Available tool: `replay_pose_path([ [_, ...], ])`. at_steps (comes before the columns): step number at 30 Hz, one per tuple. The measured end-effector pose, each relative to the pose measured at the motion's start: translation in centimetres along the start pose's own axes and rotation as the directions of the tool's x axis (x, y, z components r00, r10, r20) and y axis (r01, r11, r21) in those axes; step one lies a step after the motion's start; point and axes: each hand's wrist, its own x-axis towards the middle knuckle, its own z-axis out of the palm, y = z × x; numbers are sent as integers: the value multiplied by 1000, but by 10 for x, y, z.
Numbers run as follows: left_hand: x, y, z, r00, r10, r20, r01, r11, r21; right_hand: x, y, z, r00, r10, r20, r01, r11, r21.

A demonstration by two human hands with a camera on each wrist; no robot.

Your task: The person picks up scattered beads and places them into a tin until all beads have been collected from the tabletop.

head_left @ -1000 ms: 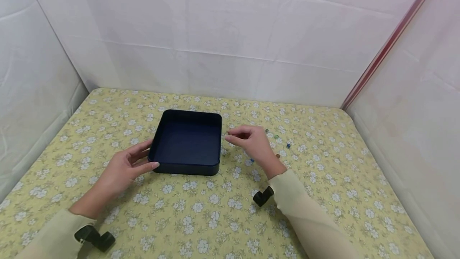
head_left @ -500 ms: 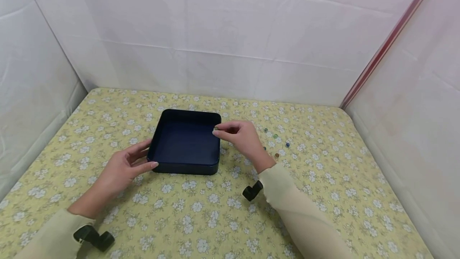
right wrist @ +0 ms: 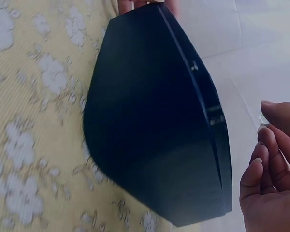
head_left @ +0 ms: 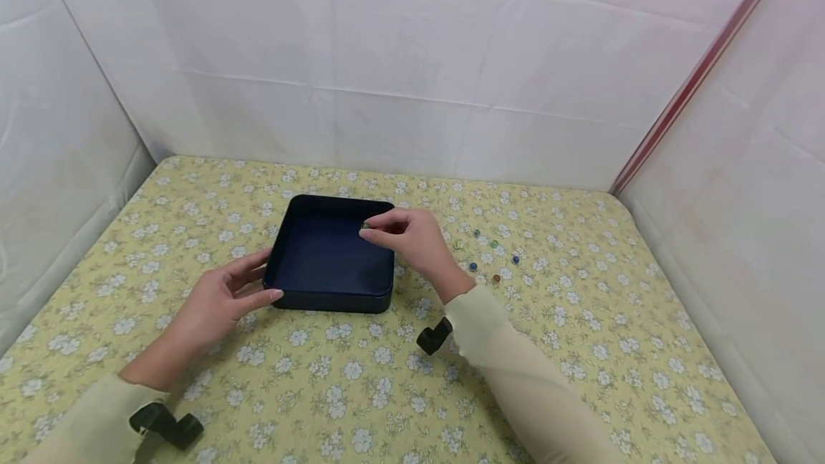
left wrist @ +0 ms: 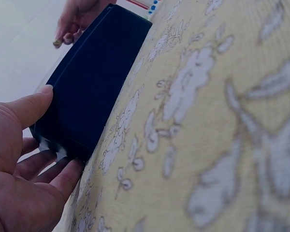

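A dark blue square tray [head_left: 335, 301] stands on the flowered tablecloth. My left hand [head_left: 219, 303] holds its near left corner, thumb on the rim and fingers against the side wall, as the left wrist view [left wrist: 87, 87] also shows. Over the tray's right part, my right hand [head_left: 415, 242] pinches a small greenish glass marble [head_left: 365, 226] between thumb and fingertips. In the right wrist view the marble [right wrist: 262, 120] looks pale and is mostly covered by the fingers. The visible part of the tray floor is bare; the hand hides some of its right side.
Several marbles lie on the cloth right of the tray, among them a dark blue one [head_left: 515, 260], a brown one [head_left: 496, 278], a blue one [head_left: 473, 266] and a green one [head_left: 493, 243]. White sheets [head_left: 412, 56] hang behind and beside the table.
My right hand has moved left from beside the tray to above its inside, carrying the marble. Marbles it hid before now show on the cloth. The left hand and tray stay put.
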Motion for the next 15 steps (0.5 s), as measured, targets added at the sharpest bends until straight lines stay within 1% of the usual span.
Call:
replay_pose_path([
  [7,0,1,0,1000,0,1,0,1000,-3,8,-7,10,1000,-22,-4,21,998,-54],
  [11,0,0,0,1000,-2,2,2,1000,-3,11,-11,17,1000,-21,10,22,999,-40],
  [15,0,0,0,1000,-3,2,3,1000,-1,12,-14,24,1000,-5,30,6,1000,-16],
])
